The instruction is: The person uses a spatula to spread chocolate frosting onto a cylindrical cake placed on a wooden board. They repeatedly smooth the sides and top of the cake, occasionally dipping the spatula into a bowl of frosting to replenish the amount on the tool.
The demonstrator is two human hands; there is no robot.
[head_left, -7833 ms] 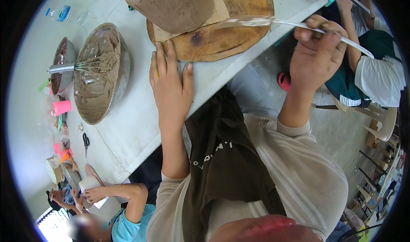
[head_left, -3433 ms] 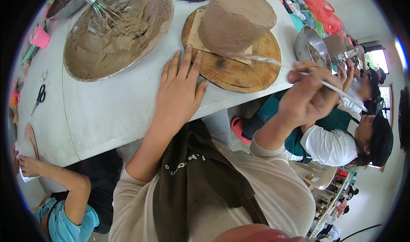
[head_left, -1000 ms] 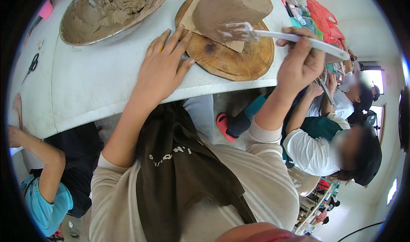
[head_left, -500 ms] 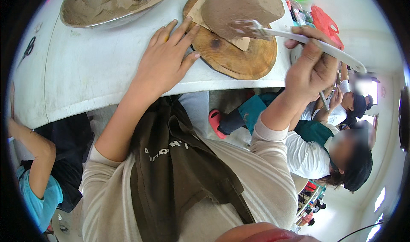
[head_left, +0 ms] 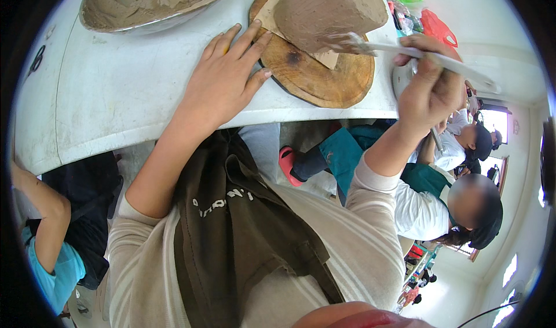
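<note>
A tall round cake (head_left: 327, 6) coated in brown frosting stands on a square card on a round wooden board (head_left: 324, 76) at the white table's near edge. My left hand (head_left: 223, 85) lies flat on the table, fingers spread, fingertips touching the board's left rim. My right hand (head_left: 428, 88) grips a long spatula (head_left: 405, 51) whose frosting-smeared blade rests against the cake's right side.
A large metal bowl (head_left: 145, 4) of brown frosting sits on the white table (head_left: 116, 102) at the upper left. A person in a green apron sits to my right, another in a blue top at the lower left. Red and green bags lie at the table's far right.
The view has shifted, so bowl and cake sit higher in the picture. My right hand has kept the spatula blade on the cake's side, moving slightly lower. My left hand stays flat by the board.
</note>
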